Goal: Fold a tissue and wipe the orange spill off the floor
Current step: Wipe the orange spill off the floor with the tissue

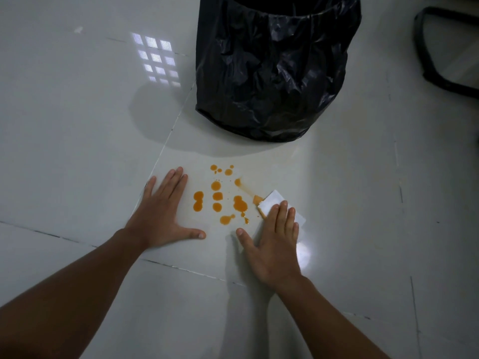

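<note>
Several orange drops and blobs of the spill lie on the white tiled floor, with a thin orange smear running right from one drop. A folded white tissue lies at the spill's right edge, its left edge stained orange. My right hand presses flat on the tissue, fingers spread over it. Left of the spill, my left hand rests flat on the floor, fingers apart, holding nothing.
A bin lined with a black plastic bag stands just beyond the spill. The dark base of a piece of furniture shows at the top right. A bright window reflection lies on the tiles at the upper left.
</note>
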Motion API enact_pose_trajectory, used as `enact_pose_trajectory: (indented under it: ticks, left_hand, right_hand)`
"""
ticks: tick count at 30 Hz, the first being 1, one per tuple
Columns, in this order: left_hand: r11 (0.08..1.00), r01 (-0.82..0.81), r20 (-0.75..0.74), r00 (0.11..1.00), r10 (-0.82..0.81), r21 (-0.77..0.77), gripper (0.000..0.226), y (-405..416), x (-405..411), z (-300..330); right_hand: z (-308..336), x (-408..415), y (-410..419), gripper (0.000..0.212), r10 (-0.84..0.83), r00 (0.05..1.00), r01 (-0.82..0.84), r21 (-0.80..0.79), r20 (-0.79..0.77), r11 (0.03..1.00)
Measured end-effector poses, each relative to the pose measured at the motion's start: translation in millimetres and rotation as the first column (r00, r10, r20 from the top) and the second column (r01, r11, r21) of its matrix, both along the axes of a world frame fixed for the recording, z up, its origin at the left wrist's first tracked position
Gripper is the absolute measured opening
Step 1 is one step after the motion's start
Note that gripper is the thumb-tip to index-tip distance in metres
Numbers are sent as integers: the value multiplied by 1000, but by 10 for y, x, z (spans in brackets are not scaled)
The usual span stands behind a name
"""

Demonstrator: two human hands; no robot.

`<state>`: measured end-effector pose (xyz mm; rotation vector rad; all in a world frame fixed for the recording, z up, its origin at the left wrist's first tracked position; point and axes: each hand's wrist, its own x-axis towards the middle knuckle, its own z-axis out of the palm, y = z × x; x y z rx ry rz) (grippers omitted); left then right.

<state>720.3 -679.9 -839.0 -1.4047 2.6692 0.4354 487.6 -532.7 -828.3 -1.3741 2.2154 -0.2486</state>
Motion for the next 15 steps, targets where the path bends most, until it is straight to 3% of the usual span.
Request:
enact_pose_trajectory:
  ticks: [4,7,9,12,15]
  left_hand:
    - [1000,2,3,1000,-2,-6,147,3,-5,-3]
    - [1000,-1,7,1000,1,-16,148,4,1,-11]
    - [1000,-4,1,1000,4,-26,148,10,8,-19]
    - [1000,-1,-10,1000,1,-31,147,11,11,-23]
    - [999,2,-10,1000,-3,-48,146,10,16,-32]
  right_hand:
    - [81,-25,-85,93,7,1000,-8,22,12,1000]
    - [144,-309,-62,79,254,965,-261,-134,-63,956]
    - [127,-539,-27,74,434,900,-436,-117,-46,892]
    - [76,-845,23,82,657,737,-668,-21,-159,744]
    - [79,-1004,21,92,732,640,-746,40,-233,665]
